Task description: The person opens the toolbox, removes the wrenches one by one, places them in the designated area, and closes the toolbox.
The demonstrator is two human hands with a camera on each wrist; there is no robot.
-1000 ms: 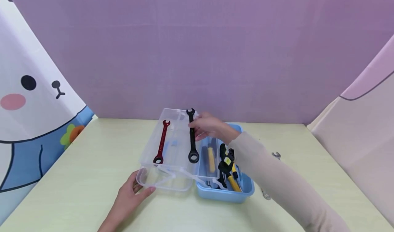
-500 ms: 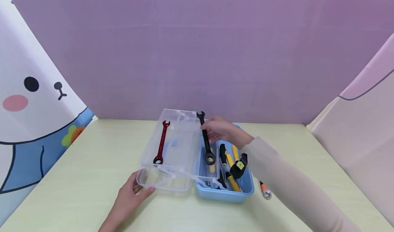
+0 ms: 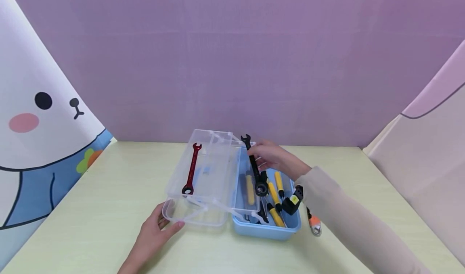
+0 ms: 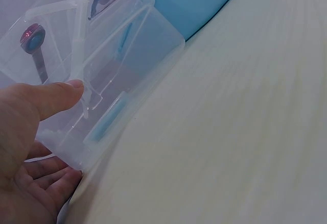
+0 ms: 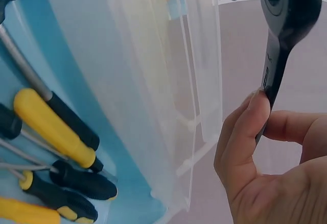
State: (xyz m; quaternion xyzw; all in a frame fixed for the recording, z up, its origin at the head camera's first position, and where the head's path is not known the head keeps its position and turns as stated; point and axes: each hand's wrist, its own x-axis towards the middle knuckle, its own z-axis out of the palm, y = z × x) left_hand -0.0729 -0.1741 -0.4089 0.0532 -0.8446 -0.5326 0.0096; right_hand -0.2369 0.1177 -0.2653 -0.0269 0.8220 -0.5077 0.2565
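- The black wrench is long, thin and smooth, with an open claw at one end and a round ring at the other. It is over the blue box, held by the right hand.
- The blue box is hard plastic with rounded corners. In it are tools with yellow handles and black handles.
- The clear plastic lid is see-through and a bit cloudy, just left of the blue box. A shiny red wrench lies on it.
- An orange and silver tool lies on the pale, smooth counter, just right of the box.
- The right hand pinches the black wrench by its bar, with the thumb on one side and the fingers bent on the other.
- The left hand holds the near left corner of the lid, thumb on top and bent fingers at the side.
- The right arm, in a soft beige sleeve, comes in from the bottom right. The wrench tilts, with its claw end far away and its ring end nearer.
- The left arm comes up from the bottom edge, and its hand is low, near the counter.
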